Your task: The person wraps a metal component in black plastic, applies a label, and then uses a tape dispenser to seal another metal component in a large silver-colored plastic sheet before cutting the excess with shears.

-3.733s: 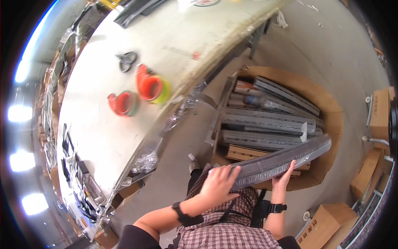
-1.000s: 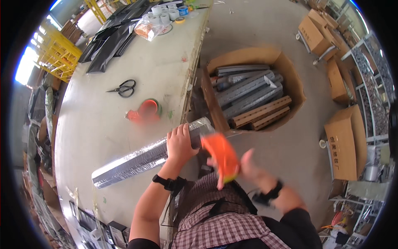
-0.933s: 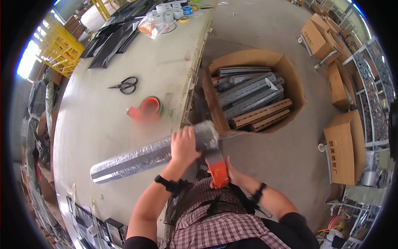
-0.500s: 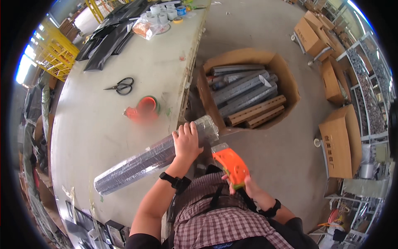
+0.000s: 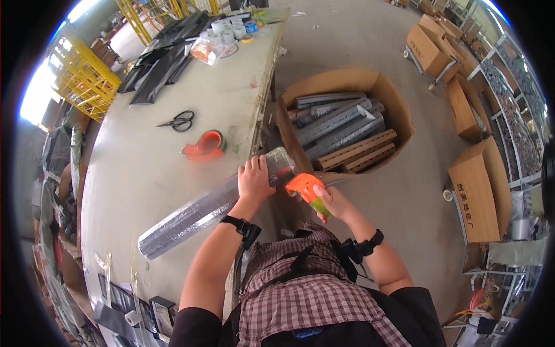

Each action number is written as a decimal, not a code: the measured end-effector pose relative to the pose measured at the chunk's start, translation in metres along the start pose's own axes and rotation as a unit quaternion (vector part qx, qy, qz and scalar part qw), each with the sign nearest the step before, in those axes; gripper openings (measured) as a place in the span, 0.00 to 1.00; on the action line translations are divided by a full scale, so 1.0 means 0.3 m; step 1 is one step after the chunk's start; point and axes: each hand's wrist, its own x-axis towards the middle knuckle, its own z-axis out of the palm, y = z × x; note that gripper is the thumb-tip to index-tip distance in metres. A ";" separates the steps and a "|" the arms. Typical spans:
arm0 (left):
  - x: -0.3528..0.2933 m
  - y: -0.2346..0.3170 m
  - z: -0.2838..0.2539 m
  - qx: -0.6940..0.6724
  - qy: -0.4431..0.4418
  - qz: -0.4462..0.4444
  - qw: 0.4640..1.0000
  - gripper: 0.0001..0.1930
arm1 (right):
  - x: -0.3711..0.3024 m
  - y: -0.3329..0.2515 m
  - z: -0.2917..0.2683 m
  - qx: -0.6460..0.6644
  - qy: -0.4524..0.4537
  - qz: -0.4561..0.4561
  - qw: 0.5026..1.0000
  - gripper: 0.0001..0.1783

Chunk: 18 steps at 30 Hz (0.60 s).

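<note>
A long grey roll in shiny clear film [image 5: 191, 215] lies slantwise on the table, its near-right end past the edge. Across its upper part is my left hand [image 5: 254, 180], fingers wrapped over the top. My right hand [image 5: 335, 203] grips an orange tape dispenser [image 5: 303, 186] with a green part at its lower end. The dispenser's front is right beside the overhanging end of the roll; whether they touch I cannot tell. A second orange tape dispenser [image 5: 207, 147] rests on the table beyond the roll, below black-handled scissors [image 5: 180, 121].
A large open cardboard box [image 5: 407, 124] full of grey and brown rolls stands on the floor by the table [image 5: 124, 173]. White tape rolls [image 5: 228, 36] and dark flat pieces [image 5: 159, 72] occupy the table's far end. Cartons [image 5: 481, 196] and shelving line the right.
My right hand has brought the tape dispenser up and left to the roll's end, turning it. The left hand stays on the roll. The view has shifted slightly.
</note>
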 end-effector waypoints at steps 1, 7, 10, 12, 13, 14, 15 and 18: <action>-0.006 -0.003 0.004 0.015 0.000 -0.002 1.000 0.46 | 0.012 -0.004 0.001 -0.004 -0.002 -0.009 1.000 0.37; -0.044 -0.017 -0.143 -0.011 0.076 -0.042 0.996 0.44 | 0.048 0.196 -0.028 -0.437 -0.052 0.175 0.881 0.23; -0.046 -0.137 -0.407 -0.034 0.176 -0.091 0.980 0.47 | 0.089 0.318 -0.249 -0.351 0.037 0.044 0.934 0.27; -0.151 -0.195 -0.725 -0.101 0.328 -0.110 0.933 0.47 | -0.086 0.343 -0.263 -0.056 0.094 0.161 0.981 0.29; -0.212 -0.224 -0.907 -0.146 0.360 -0.090 0.917 0.40 | -0.127 0.308 -0.276 -0.035 0.123 0.138 0.982 0.26; -0.269 -0.654 -0.909 -0.463 0.281 -0.102 0.835 0.30 | -0.120 0.231 -0.273 -0.021 0.136 0.101 0.985 0.24; -0.334 -0.504 -1.115 -0.350 0.338 -0.120 0.865 0.23 | -0.114 0.205 -0.292 -0.016 0.147 0.109 0.983 0.24; -0.505 -0.682 -1.168 -0.547 0.525 -0.130 0.639 0.25 | -0.045 0.076 -0.237 0.072 0.148 -0.032 0.986 0.21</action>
